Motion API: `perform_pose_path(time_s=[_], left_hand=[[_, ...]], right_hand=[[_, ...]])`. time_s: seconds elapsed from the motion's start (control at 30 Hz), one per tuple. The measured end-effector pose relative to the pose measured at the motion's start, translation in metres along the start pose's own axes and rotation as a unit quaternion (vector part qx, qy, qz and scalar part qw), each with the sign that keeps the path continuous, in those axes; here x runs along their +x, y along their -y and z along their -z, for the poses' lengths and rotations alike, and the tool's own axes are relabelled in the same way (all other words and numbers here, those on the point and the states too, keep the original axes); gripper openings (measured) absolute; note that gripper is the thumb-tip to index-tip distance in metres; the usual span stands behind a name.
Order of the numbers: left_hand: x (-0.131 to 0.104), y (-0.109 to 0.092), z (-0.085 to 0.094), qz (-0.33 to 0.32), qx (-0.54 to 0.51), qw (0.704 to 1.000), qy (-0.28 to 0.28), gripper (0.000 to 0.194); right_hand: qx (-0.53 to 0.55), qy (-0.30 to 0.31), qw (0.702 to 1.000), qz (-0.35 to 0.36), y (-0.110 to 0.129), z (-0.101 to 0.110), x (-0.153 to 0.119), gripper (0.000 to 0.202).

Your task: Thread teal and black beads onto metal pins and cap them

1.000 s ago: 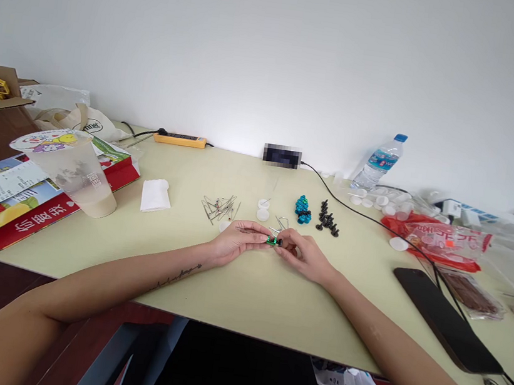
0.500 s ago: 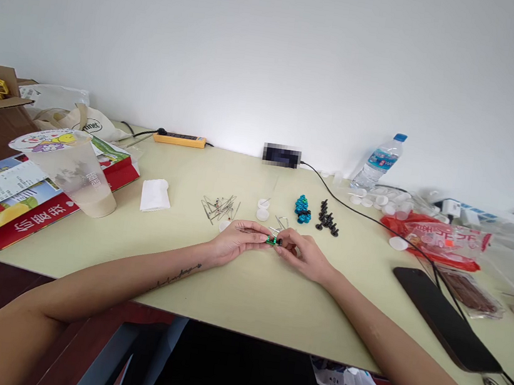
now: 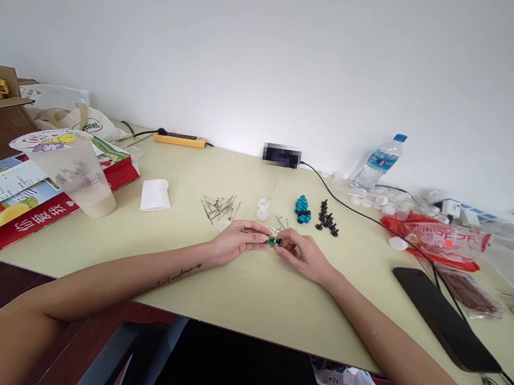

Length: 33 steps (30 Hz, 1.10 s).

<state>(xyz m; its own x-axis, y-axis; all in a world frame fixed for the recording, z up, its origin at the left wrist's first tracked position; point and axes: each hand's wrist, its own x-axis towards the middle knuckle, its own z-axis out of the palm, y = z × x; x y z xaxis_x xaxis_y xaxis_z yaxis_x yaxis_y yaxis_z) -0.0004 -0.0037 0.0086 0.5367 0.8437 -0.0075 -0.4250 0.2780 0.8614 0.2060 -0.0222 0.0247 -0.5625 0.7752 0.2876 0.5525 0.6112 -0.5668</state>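
My left hand (image 3: 235,244) is closed, its thumb and fingers pinching a small green piece (image 3: 271,240) above the table. From the other side my right hand (image 3: 304,257) pinches a small black piece (image 3: 279,242) at the end of the green one. The two pieces meet between my fingertips, too small to tell their exact kind. Bent metal wires (image 3: 279,226) lie just beyond my fingers. Behind my left hand is a pile of thin metal pins (image 3: 219,208). Small blue parts (image 3: 301,205) and black screw-like parts (image 3: 327,217) sit in groups beyond my right hand.
White caps (image 3: 263,210) lie mid-table. At left stand a plastic drink cup (image 3: 90,180), a red box (image 3: 40,221) and a folded tissue (image 3: 155,195). A water bottle (image 3: 379,161), red plastic bag (image 3: 435,240) and black phone (image 3: 444,318) are at right. A cable (image 3: 354,210) crosses the table.
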Motion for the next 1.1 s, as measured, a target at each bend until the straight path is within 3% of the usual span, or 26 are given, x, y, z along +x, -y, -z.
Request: perform_pose_path(time_s=[1.1], left_hand=[[0.0005,0.0001,0.0001,-0.004,0.002,1.0,-0.002,0.026]], right_hand=[[-0.001,0.0,1.0,0.0,-0.0006,0.0,0.0001,0.018]])
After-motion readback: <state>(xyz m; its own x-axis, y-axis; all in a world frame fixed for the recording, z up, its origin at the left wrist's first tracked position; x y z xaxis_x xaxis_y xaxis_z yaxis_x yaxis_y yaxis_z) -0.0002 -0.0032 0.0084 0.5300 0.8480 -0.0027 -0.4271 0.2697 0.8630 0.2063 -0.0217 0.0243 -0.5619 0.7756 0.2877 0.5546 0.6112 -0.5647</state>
